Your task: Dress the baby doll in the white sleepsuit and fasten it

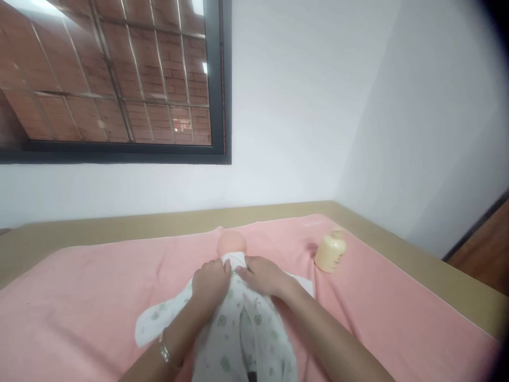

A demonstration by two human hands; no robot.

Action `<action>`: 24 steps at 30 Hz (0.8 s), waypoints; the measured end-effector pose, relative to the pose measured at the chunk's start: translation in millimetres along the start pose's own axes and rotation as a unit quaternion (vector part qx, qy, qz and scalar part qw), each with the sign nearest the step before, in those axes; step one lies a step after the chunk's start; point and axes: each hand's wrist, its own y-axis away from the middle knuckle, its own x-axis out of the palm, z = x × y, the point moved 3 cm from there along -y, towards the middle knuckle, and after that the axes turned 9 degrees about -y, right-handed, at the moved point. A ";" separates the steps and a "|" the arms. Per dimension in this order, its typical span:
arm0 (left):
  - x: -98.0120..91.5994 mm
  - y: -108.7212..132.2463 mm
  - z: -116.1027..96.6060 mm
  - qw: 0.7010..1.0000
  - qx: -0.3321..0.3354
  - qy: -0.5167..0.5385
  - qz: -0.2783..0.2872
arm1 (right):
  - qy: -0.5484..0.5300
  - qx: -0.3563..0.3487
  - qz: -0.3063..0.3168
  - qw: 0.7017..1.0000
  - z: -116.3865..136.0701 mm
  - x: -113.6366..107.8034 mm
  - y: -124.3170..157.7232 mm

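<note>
A baby doll lies on its back on a pink towel [79, 297], its bald head [231, 243] pointing away from me. It wears a white garment [246, 329] with small green prints. My left hand [210, 284] rests on the garment at the doll's chest, fingers curled and pinching the fabric near the collar. My right hand [264, 276] lies beside it on the other side of the chest, fingers also pressed onto the fabric at the neckline. A bracelet [164, 347] sits on my left wrist.
A pale yellow bottle [331, 251] lies on the towel to the right of the doll. The towel covers a tan table [437, 276] set in a corner of white walls. A dark-framed window [119, 79] is up left.
</note>
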 end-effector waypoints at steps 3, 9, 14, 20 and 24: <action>0.7 0.9 0.6 1.000 0.004 0.003 -0.006 | 0.010 -0.009 0.007 1.000 2.6 1.7 -4.4; -2.2 1.4 -0.4 1.000 0.008 0.000 0.003 | 0.061 0.067 -0.051 0.995 3.9 12.0 -13.4; -3.3 1.7 0.0 1.000 0.011 -0.003 0.007 | 0.079 0.064 -0.068 0.992 7.1 21.3 -14.8; -2.6 4.3 -2.5 0.997 0.037 -0.054 -0.031 | 0.053 0.059 -0.050 0.996 4.3 15.3 -15.3; -7.5 6.7 -6.5 0.992 0.057 -0.064 -0.092 | 0.003 0.044 -0.028 0.999 -5.1 8.3 -15.3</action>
